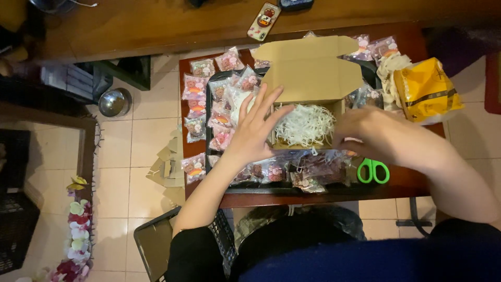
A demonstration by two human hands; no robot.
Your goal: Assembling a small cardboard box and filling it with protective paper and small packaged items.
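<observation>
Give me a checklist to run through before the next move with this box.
1. Box lid open: ok, the flap stands back.
2. Shredded paper fills the box: ok, white shreds cover what shows of the inside.
3. Left hand steadies the box: ok, open fingers lie against its left wall.
4. Right hand at the box: ok, it is at the right edge; whether it holds anything, cannot tell.
5. Cookie packets within reach: ok, they lie on the tray beside and in front of the box.
6. Scissors out of the way: ok, on the table, right of the tray.
</observation>
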